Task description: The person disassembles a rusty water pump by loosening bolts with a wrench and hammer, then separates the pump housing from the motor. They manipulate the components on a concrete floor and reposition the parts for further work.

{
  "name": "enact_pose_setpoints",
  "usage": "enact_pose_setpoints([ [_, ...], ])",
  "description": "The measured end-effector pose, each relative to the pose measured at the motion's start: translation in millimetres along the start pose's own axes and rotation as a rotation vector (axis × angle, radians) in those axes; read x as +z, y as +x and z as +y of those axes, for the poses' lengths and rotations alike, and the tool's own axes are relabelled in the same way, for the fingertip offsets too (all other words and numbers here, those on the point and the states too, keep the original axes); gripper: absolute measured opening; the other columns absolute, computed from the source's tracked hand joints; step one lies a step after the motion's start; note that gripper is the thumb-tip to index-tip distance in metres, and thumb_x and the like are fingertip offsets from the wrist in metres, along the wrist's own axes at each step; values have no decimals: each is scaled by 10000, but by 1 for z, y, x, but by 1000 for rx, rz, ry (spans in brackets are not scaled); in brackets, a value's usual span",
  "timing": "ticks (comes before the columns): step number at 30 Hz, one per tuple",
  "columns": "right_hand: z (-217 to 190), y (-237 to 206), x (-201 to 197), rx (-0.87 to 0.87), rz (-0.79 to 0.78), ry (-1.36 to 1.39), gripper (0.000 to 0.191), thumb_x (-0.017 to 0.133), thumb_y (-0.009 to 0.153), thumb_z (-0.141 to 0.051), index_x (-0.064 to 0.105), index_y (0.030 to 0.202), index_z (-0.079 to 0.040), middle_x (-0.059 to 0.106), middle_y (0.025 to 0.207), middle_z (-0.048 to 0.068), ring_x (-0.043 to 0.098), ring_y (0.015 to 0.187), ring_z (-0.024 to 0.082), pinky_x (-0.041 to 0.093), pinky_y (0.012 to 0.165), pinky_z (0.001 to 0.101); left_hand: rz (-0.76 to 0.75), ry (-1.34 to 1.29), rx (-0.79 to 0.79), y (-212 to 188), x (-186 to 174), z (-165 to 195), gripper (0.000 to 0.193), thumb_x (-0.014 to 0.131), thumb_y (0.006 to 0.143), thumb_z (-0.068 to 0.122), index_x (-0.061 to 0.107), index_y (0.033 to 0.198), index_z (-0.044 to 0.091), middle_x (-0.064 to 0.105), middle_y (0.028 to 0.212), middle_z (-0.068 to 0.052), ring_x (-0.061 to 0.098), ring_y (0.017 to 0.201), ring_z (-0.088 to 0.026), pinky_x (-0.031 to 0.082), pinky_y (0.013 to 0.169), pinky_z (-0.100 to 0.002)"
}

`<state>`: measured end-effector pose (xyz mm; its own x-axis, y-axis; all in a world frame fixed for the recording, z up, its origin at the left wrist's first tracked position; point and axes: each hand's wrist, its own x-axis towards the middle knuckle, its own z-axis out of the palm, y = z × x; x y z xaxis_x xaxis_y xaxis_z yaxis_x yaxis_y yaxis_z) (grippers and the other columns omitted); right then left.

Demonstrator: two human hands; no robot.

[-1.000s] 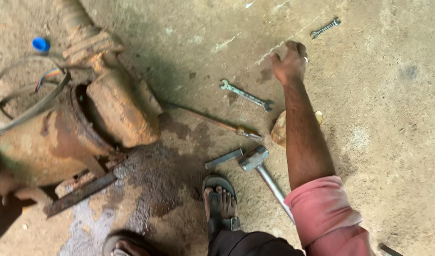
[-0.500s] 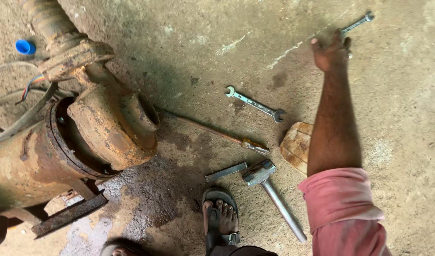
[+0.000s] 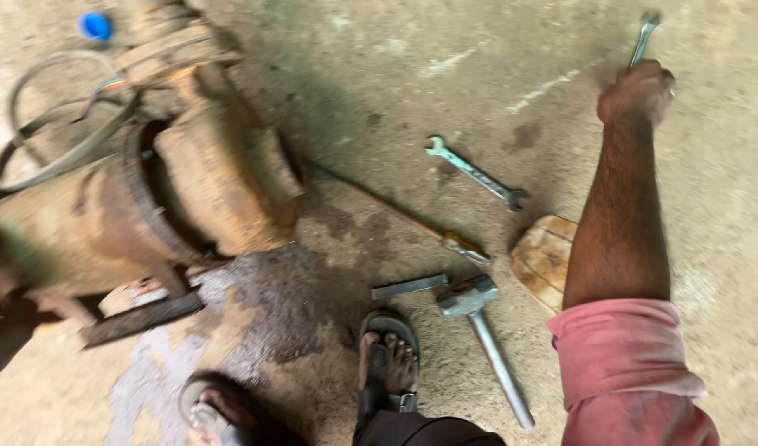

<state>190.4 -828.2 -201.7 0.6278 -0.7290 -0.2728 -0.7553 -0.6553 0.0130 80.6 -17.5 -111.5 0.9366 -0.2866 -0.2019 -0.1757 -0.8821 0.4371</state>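
My right hand (image 3: pixel 637 92) is stretched out far over the concrete floor, fingers closed around a metal wrench (image 3: pixel 645 33) whose upper end sticks out above my fist. The arm wears a rolled pink sleeve (image 3: pixel 631 372). My left hand is out of view. A second open-ended spanner (image 3: pixel 476 173) lies on the floor to the left of my arm. A large rusty pump housing (image 3: pixel 172 198) lies on its side at the left.
A hammer (image 3: pixel 486 339), a flat metal bar (image 3: pixel 409 287) and a long screwdriver (image 3: pixel 412 223) lie near my sandalled foot (image 3: pixel 387 359). A wooden block (image 3: pixel 544 256) sits beside my arm. Hoses (image 3: pixel 61 140) and a blue cap (image 3: pixel 96 26) are at upper left.
My right hand reached farther out across the floor to the far wrench and closed on it. The view shifted, so the pump looks larger and blurred.
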Motion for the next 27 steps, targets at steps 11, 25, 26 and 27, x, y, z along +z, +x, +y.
enact_pose_setpoints([
  [11, -39, -83, -3, -23, -33, -69, 649, 772, 931, -378, 535, 1339, 67, 593, 1288, 315, 599, 1194, 414, 512, 991, 475, 2, 552, -13, 24, -24, 30, 1121, 910, 624, 409, 404, 1546, 21, 406, 1613, -175, 479, 1410, -362, 430, 1012, -668],
  [25, -217, -362, -108, -1199, -359, -390, 338, 502, 1141, -245, 676, 952, -25, 539, 574, 68, 484, 433, 176, 452, 427, 313, -77, 311, -150, 75, -2, -8, 632, 397, 1114, 406, 248, 1630, 73, 467, 1536, -239, 481, 1365, -422, 289, 1178, -578],
  [26, -220, -377, -113, -1177, -323, -426, 341, 497, 1134, -236, 692, 945, -29, 543, 560, 53, 487, 422, 168, 456, 417, 316, -24, 231, -195, 74, -7, -2, 595, 297, 1157, 467, 273, 1587, 56, 476, 1508, -245, 485, 1350, -410, 295, 1164, -558],
  [27, -222, -391, -118, -1160, -278, -456, 347, 492, 1127, -226, 708, 937, -32, 547, 546, 38, 490, 410, 161, 460, 406, 319, -51, 296, -172, 73, -14, 3, 569, 268, 1151, 446, 261, 1607, 107, 489, 1505, -210, 503, 1337, -386, 272, 1195, -547],
])
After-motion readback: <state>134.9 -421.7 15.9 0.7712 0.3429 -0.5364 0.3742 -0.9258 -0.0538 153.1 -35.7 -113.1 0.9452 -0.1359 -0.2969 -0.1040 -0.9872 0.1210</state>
